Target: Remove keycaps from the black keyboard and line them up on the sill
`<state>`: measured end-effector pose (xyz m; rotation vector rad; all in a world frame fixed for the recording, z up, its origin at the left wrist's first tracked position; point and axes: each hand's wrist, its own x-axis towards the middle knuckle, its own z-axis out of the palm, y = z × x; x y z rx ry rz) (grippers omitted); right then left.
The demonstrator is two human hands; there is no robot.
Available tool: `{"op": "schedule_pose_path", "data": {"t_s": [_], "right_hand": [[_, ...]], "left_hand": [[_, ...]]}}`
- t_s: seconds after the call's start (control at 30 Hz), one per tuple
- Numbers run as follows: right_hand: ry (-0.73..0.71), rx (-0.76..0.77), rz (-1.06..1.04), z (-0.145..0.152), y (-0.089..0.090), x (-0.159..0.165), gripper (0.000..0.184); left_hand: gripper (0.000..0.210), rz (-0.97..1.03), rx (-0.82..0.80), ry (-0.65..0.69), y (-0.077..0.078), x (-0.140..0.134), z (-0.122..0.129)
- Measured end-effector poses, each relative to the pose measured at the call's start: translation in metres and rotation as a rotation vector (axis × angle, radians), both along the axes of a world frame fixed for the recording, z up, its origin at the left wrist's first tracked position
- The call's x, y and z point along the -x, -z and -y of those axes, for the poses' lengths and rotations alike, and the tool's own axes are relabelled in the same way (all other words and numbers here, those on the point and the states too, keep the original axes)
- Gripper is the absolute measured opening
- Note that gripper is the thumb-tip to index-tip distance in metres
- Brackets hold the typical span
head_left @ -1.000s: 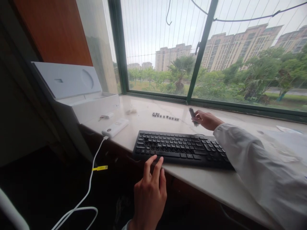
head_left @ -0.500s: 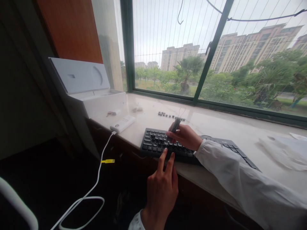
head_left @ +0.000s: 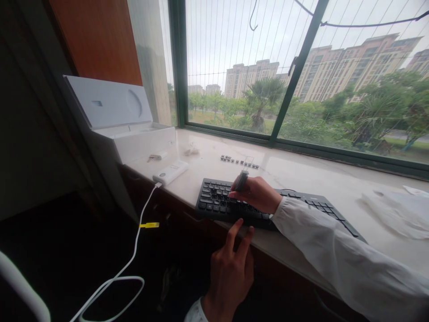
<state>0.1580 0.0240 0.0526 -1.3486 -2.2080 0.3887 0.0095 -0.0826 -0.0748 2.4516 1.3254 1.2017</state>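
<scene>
A black keyboard (head_left: pixel 207 202) lies along the front edge of the marble sill, with gaps among its keys where caps are off. My right hand (head_left: pixel 258 193) is over its middle, closed around the dark handle of a keycap puller (head_left: pixel 241 180). Thin wire loops stick up from the puller; its lower end is hidden by my fingers. Just in front of the keyboard is my left hand (head_left: pixel 231 268), index and middle fingers stretched toward the front edge and holding nothing. Behind the keyboard, several loose keycaps (head_left: pixel 237 162) sit in a row.
An open white box (head_left: pixel 144 142) stands at the left by the window. Before it lies a white power bank (head_left: pixel 170 173) with a white cable (head_left: pixel 136 250) hanging off the edge. A clear plastic bag (head_left: pixel 389 212) is at the right.
My left hand has drawn back from the keys toward the keyboard's front edge and slightly right. My right hand and the puller have shifted slightly left, with the puller tilted differently.
</scene>
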Motion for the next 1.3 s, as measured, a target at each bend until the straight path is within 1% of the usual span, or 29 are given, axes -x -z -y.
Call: {"op": "schedule_pose_path", "data": {"t_s": [0.17,0.33,0.43,0.53,0.63,0.73,0.83,1.1,1.2,1.3], "right_hand": [[0.041,-0.048,0.031,0.0,0.003,0.001,0.04],[0.075,-0.064,0.047,-0.003,0.008,0.0,0.042],[0.057,-0.046,0.056,-0.004,0.01,0.0,0.042],[0.017,-0.038,0.04,-0.004,0.013,0.001,0.04],[-0.005,-0.089,0.025,-0.003,0.02,0.001,0.038],[0.015,-0.155,0.022,-0.002,0.026,0.001,0.036],[-0.012,-0.218,0.046,0.001,0.03,0.001,0.032],[-0.048,-0.337,0.094,0.004,0.034,0.001,0.028],[-0.025,-0.384,0.067,0.001,0.035,0.0,0.027],[-0.002,-0.423,0.038,-0.001,0.036,-0.001,0.031]], "left_hand": [[0.064,0.001,0.043,-0.025,0.001,-0.001,-0.001],[0.068,0.016,0.071,-0.028,0.001,-0.003,-0.004],[0.068,0.044,0.07,-0.038,0.001,-0.005,-0.007],[0.064,0.062,0.039,-0.066,0.0,-0.008,-0.011],[0.059,0.084,0.027,-0.092,0.001,-0.01,-0.013],[0.057,0.101,0.04,-0.086,0.001,-0.012,-0.014],[0.054,0.108,0.035,-0.087,0.0,-0.013,-0.014],[0.052,0.123,0.05,-0.107,-0.001,-0.016,-0.014],[0.053,0.138,0.049,-0.104,0.0,-0.018,-0.015],[0.054,0.15,0.036,-0.112,0.002,-0.019,-0.015]]}}
